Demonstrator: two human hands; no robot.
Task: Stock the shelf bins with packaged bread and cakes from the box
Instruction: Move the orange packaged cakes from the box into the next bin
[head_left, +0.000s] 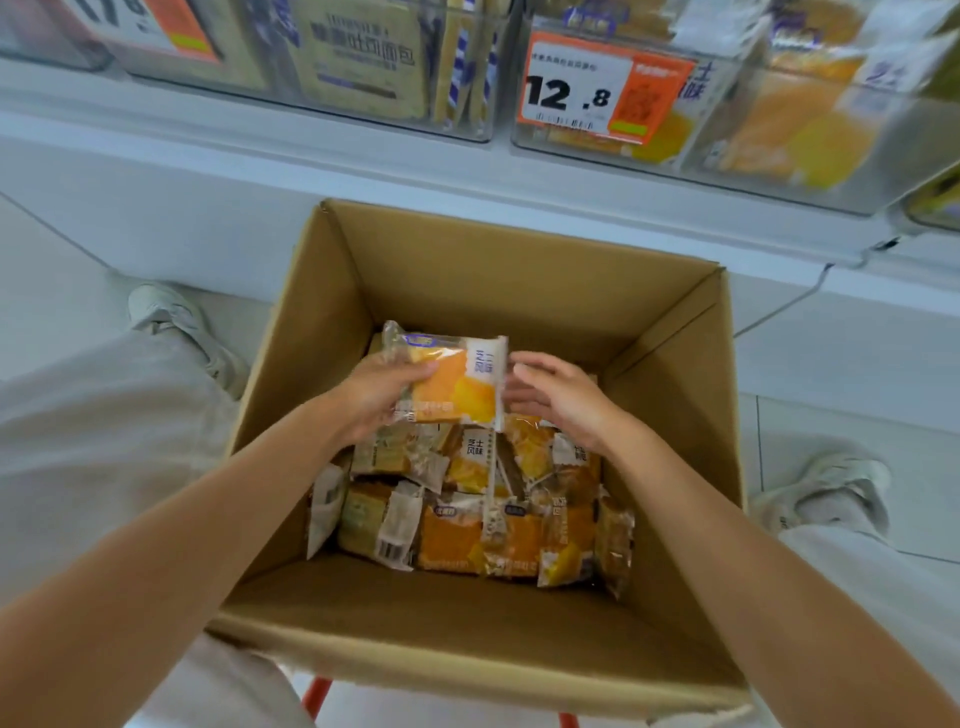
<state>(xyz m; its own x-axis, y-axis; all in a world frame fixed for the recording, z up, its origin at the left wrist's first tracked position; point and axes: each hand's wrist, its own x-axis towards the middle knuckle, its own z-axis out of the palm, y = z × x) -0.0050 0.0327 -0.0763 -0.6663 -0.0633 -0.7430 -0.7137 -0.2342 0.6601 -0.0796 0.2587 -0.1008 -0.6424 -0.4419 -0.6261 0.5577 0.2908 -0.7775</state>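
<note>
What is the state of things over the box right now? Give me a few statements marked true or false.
1. The left hand grips an orange plastic-wrapped packet above the brown cardboard box. True.
2. The right hand holds a second packet. False: its fingers are straight beside the held packet and hold nothing.
3. The brown cardboard box is empty. False: a pile of wrapped packets lies on its bottom.
4. The clear plastic shelf bin behind the orange-and-white 12.8 price tag already holds packets. True.
</note>
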